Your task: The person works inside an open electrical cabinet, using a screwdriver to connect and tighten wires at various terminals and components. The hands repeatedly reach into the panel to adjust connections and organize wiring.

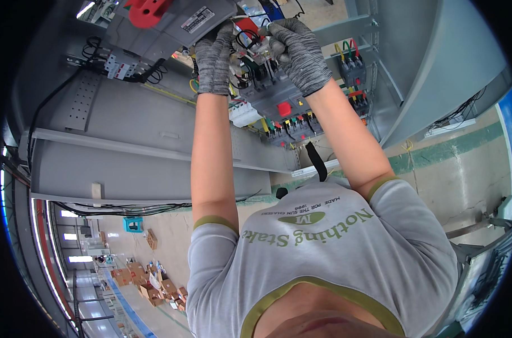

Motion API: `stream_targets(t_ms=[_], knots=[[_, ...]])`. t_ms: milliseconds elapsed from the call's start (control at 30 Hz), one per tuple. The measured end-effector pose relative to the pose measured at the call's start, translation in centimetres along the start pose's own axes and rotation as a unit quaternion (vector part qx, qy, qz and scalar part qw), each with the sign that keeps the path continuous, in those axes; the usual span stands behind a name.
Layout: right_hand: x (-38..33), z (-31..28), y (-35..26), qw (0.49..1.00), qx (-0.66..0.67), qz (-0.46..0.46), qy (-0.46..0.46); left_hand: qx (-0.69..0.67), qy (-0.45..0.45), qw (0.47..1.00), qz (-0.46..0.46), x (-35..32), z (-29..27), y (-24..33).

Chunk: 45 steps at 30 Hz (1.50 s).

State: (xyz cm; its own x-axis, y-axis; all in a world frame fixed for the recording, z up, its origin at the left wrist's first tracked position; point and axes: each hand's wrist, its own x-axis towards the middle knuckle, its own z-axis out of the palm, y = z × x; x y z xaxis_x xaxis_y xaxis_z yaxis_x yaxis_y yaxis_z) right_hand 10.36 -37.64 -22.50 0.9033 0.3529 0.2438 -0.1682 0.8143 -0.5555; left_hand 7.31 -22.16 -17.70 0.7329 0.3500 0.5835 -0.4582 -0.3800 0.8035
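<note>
Your gloved left hand (214,61) and right hand (302,57) curl their fingers in beside a clear plastic piece (262,53) and black wires (246,38), both between them; you cannot tell whether either grips. Below them sits a grey breaker (264,101) with a red button (284,109); left, a grey housing (168,34); right, a smaller breaker (353,73).
</note>
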Motion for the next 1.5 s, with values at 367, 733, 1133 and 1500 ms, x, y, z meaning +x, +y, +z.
stream_targets(t_ms=[367,733,1133,1500], knots=[[0.8,2.1,-1.6,0.845,-0.413,-0.340,0.010,0.006,0.014,1.000,-0.016,0.3,-0.1,-0.5],[1.5,5.5,-4.1,0.715,-0.695,-0.072,0.024,0.093,0.020,0.995,0.013,1.2,-1.0,-1.3],[3.1,6.3,-4.6,0.594,-0.800,-0.083,-0.020,0.178,0.074,0.981,0.034,1.3,-1.0,-2.4],[3.4,6.5,-4.6,0.595,-0.791,-0.119,-0.073,0.317,-0.059,0.944,-0.071,1.1,-0.7,0.8]])
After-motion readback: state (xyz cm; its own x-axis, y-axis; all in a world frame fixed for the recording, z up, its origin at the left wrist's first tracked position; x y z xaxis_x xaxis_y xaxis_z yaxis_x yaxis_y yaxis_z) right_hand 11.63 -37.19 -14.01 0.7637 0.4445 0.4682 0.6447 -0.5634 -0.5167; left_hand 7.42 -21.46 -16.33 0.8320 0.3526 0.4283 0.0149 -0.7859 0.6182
